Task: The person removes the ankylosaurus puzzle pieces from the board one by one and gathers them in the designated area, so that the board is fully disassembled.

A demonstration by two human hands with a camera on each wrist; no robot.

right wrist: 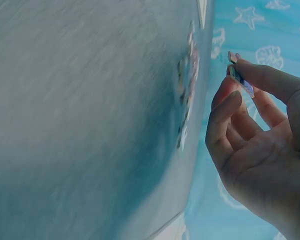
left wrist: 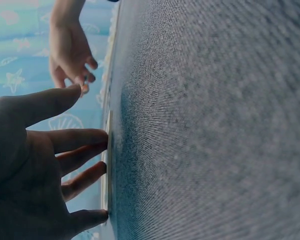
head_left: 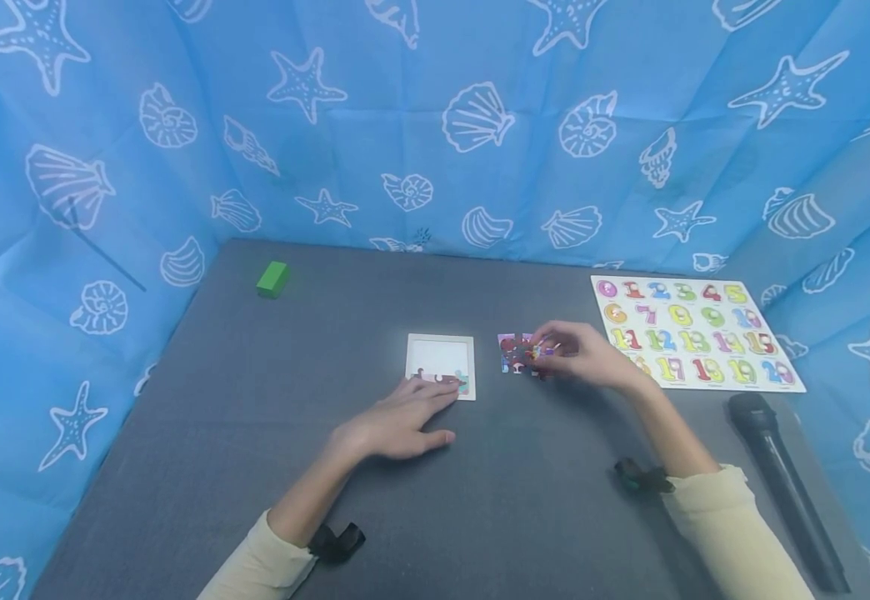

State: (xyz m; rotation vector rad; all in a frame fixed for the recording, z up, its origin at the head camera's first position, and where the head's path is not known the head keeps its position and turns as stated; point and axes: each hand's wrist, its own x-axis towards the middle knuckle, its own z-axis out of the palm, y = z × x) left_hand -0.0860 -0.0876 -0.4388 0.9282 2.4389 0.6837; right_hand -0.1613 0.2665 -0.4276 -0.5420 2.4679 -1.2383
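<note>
A small white puzzle tray (head_left: 470, 354) lies mid-table, with colored pieces along the near part of its inside. My left hand (head_left: 403, 419) rests on the tray's near edge, its fingers extended; in the left wrist view its fingertips (left wrist: 102, 137) touch the thin tray side. To the right of the tray, my right hand (head_left: 585, 354) is raised over a small group of loose puzzle pieces (head_left: 510, 354). Between its thumb and finger it pinches a colorful puzzle piece (right wrist: 242, 82), clear of the table in the right wrist view. The hand partly hides the loose pieces in the head view.
A number puzzle board (head_left: 675, 387) lies at the right, near the right forearm. Closer along that edge is a black microphone (head_left: 783, 483). A green block (head_left: 273, 279) sits at the far left. Blue shell-print curtain (head_left: 375, 150) surrounds the grey table (head_left: 255, 400).
</note>
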